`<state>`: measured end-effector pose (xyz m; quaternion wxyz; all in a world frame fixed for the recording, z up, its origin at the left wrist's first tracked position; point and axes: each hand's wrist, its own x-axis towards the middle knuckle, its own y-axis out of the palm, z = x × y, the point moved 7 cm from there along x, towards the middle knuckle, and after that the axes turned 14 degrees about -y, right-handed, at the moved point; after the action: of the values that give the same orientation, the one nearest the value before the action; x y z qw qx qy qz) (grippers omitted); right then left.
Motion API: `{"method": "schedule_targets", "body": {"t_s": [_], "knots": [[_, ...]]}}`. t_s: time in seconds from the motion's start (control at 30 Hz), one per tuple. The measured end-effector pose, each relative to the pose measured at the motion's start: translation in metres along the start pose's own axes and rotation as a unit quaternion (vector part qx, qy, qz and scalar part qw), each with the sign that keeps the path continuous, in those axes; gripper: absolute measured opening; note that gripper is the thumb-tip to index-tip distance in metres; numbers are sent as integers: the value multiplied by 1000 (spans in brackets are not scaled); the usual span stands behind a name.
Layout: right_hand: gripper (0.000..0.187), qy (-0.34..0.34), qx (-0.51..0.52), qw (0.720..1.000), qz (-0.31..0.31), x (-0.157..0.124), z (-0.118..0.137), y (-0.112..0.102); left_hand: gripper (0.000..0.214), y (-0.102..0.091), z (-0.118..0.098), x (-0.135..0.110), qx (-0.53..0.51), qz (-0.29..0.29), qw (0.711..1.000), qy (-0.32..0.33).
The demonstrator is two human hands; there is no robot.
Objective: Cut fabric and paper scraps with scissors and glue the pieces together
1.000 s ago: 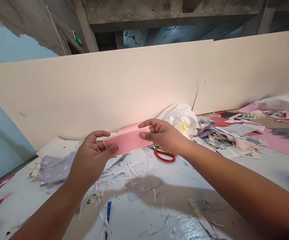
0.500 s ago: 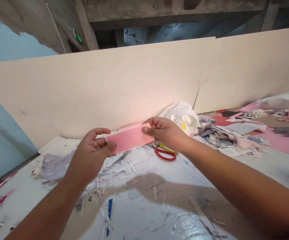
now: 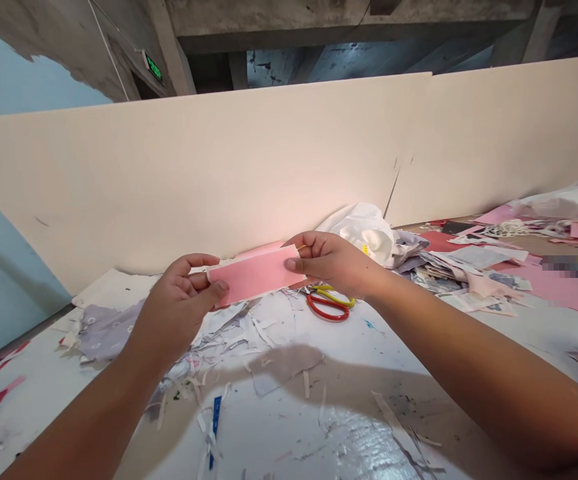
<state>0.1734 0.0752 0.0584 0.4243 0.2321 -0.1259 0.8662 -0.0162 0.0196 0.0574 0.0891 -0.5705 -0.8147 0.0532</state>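
Observation:
A flat pink strip (image 3: 253, 275), paper or fabric with pale edges, is stretched between both hands above the table. My left hand (image 3: 183, 293) pinches its left end, thumb on the front face. The right end sits between the thumb and fingers of my right hand (image 3: 319, 259). Under the right wrist lie scissors (image 3: 327, 308) with one red and one yellow handle loop; their blades are mostly hidden. Behind the strip, another pink piece (image 3: 261, 251) rests near the board.
An upright cream board (image 3: 193, 173) closes off the back. Pale scraps (image 3: 239, 330) litter the white table (image 3: 279, 433), with a blue strip (image 3: 215, 427) in front. On the right are a white bag (image 3: 359, 230), a pile of cut pieces (image 3: 443, 273) and pink sheets (image 3: 563, 283).
Both hands hold the pink strip in nearly the same pose. The whole view has shifted slightly, so table items appear a little further left.

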Motion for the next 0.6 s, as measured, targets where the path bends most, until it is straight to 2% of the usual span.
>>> {"method": "schedule_targets", "body": {"t_s": [0.1,0.3,0.47,0.6], "knots": [[9,8,-6,1000,0,-1,1,0,38,1,2,0,7,7,1000,-6],[8,0,-26,999,-18,-3,4,1,45,1,1,-7,72,-26,997,-7],[8,2,-56,998,-36,-2,6,-2,43,0,2,-7,67,-24,997,-1],[10,12,-25,999,-19,-1,4,-1,44,0,4,0,36,5,999,0]]}}
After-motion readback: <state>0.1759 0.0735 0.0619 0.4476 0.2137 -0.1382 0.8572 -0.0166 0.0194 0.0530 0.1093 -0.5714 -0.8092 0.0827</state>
